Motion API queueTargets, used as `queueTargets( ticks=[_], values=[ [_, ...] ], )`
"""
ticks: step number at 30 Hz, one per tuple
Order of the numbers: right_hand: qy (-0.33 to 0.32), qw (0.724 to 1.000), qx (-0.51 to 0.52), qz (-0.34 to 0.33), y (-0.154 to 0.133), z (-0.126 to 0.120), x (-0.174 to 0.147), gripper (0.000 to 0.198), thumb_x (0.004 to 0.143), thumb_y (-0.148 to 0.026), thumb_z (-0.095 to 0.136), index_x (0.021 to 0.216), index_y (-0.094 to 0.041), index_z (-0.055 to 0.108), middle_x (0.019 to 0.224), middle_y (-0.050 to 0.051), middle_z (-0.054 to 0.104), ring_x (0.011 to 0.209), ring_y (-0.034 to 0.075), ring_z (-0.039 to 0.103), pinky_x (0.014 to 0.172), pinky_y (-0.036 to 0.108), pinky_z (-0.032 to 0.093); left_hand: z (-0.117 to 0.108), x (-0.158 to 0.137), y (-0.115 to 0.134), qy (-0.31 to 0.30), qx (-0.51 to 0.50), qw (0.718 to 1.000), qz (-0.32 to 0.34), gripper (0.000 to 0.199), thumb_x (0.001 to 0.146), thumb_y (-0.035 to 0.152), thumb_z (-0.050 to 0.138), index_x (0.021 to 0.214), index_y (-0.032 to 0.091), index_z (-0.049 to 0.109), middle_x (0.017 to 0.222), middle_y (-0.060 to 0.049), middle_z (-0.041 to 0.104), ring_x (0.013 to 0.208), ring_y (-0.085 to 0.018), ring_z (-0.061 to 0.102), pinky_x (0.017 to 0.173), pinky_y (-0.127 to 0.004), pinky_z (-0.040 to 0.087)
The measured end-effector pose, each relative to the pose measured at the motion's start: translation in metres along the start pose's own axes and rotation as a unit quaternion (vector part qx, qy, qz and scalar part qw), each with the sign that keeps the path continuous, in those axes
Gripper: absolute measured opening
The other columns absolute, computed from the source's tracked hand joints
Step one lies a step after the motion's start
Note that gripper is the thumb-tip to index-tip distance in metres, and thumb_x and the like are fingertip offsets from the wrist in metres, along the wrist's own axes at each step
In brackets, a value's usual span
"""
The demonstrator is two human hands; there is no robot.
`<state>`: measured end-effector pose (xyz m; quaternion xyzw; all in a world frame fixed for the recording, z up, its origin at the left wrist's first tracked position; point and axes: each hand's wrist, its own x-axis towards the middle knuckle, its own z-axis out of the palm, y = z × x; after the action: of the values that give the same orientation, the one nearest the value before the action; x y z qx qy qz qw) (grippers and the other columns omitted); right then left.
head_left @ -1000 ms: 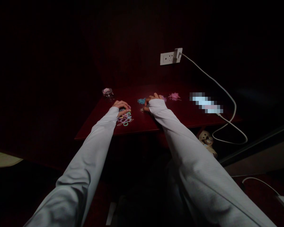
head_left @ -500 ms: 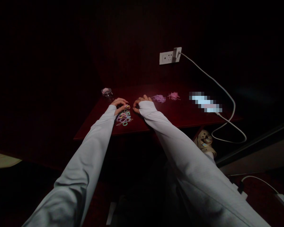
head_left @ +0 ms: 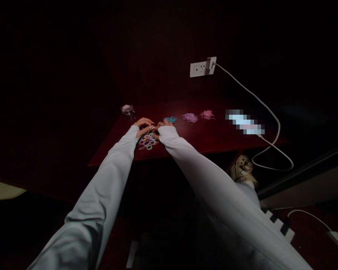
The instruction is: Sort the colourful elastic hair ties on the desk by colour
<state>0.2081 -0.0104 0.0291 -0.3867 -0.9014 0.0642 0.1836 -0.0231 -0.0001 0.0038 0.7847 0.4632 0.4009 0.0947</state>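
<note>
My left hand [head_left: 144, 124] is curled just above a loose pile of pastel hair ties [head_left: 148, 142], pinching a yellowish hair tie [head_left: 152, 128] between thumb and fingers. Right beside it, my right hand [head_left: 161, 126] has bent fingers that come up against the left fingertips and the pile's edge. What its fingertips hold, if anything, is too small to make out. Behind the right hand lies a heap of thin blue bands [head_left: 170, 119], partly covered by the fingers. Farther right are a purple heap [head_left: 189, 117] and a pink heap [head_left: 207, 114].
A clear jar [head_left: 127, 111] with something pink on top stands at the dark red table's [head_left: 109, 150] back left. A blurred-out glowing device [head_left: 245, 122] lies at the right, its white cable [head_left: 250, 92] running to a wall socket [head_left: 198, 69]. A beige clog [head_left: 242, 170] shows below the table.
My right hand has moved left, up to my left hand and the pile, uncovering the blue heap behind it. My left hand has stayed nearly in place.
</note>
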Motion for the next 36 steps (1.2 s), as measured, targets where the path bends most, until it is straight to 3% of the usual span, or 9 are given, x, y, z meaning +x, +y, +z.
queueTargets(
  ticks=[6, 11, 15, 20, 24, 29, 36],
  values=[
    [0.015, 1.000, 0.018, 0.018, 0.001, -0.003, 0.002, 0.014, 0.102, -0.030, 0.076, 0.111, -0.024, 0.085, 0.127, 0.010, 0.078, 0.128, 0.032, 0.057, 0.105, 0.043, 0.043, 0.002, 0.002, -0.006, 0.014, -0.005, 1.000, 0.001, 0.059, 0.098, 0.082, 0.066, 0.088, 0.024, 0.072, 0.116, -0.015, 0.083, 0.112, -0.031, 0.075, 0.104, -0.051, 0.061],
    [-0.014, 0.999, 0.025, 0.045, 0.001, -0.012, 0.002, 0.015, 0.102, -0.030, 0.073, 0.109, -0.022, 0.084, 0.130, 0.010, 0.080, 0.131, 0.031, 0.055, 0.107, 0.041, 0.041, 0.007, 0.003, -0.009, 0.043, -0.047, 0.998, -0.025, 0.063, 0.089, 0.087, 0.070, 0.080, 0.025, 0.070, 0.110, -0.014, 0.083, 0.106, -0.031, 0.075, 0.099, -0.049, 0.060],
    [-0.030, 0.997, 0.049, 0.051, 0.004, -0.018, 0.000, 0.014, 0.101, -0.030, 0.074, 0.107, -0.022, 0.083, 0.115, 0.008, 0.083, 0.128, 0.028, 0.059, 0.110, 0.039, 0.039, 0.008, 0.002, -0.011, 0.047, -0.023, 0.997, -0.058, 0.056, 0.084, 0.082, 0.073, 0.077, 0.026, 0.070, 0.103, -0.011, 0.083, 0.099, -0.029, 0.073, 0.092, -0.045, 0.059],
    [-0.029, 0.995, 0.073, 0.065, 0.008, -0.022, -0.001, 0.010, 0.101, -0.030, 0.076, 0.099, -0.023, 0.082, 0.101, 0.004, 0.084, 0.118, 0.024, 0.065, 0.109, 0.035, 0.040, 0.006, -0.002, -0.016, 0.059, 0.065, 0.992, -0.092, 0.037, 0.093, 0.063, 0.070, 0.087, 0.027, 0.076, 0.107, -0.006, 0.086, 0.099, -0.027, 0.073, 0.109, -0.048, 0.054],
    [-0.019, 0.993, 0.084, 0.076, 0.007, -0.027, -0.001, 0.006, 0.100, -0.027, 0.079, 0.095, -0.024, 0.080, 0.099, 0.001, 0.085, 0.114, 0.021, 0.067, 0.107, 0.032, 0.042, 0.003, -0.005, -0.009, 0.018, 0.077, 0.995, -0.054, 0.031, 0.100, 0.056, 0.069, 0.095, 0.026, 0.078, 0.114, -0.006, 0.087, 0.107, -0.028, 0.076, 0.113, -0.048, 0.051],
    [-0.016, 0.990, 0.114, 0.086, 0.006, -0.029, 0.000, 0.002, 0.096, -0.024, 0.079, 0.096, -0.024, 0.081, 0.095, 0.000, 0.083, 0.096, 0.018, 0.069, 0.091, 0.028, 0.046, -0.004, -0.011, 0.011, -0.045, 0.066, 0.997, 0.018, 0.035, 0.102, 0.060, 0.072, 0.097, 0.026, 0.080, 0.127, -0.007, 0.086, 0.120, -0.029, 0.076, 0.115, -0.048, 0.049],
    [-0.024, 0.975, 0.207, 0.080, 0.014, -0.015, 0.009, 0.011, 0.094, -0.028, 0.081, 0.089, -0.019, 0.077, 0.083, 0.000, 0.075, 0.071, 0.014, 0.059, 0.069, 0.026, 0.042, -0.011, -0.010, 0.016, -0.064, 0.071, 0.995, 0.019, 0.033, 0.104, 0.056, 0.073, 0.095, 0.026, 0.082, 0.129, -0.009, 0.087, 0.120, -0.029, 0.076, 0.115, -0.049, 0.051]
  ],
)
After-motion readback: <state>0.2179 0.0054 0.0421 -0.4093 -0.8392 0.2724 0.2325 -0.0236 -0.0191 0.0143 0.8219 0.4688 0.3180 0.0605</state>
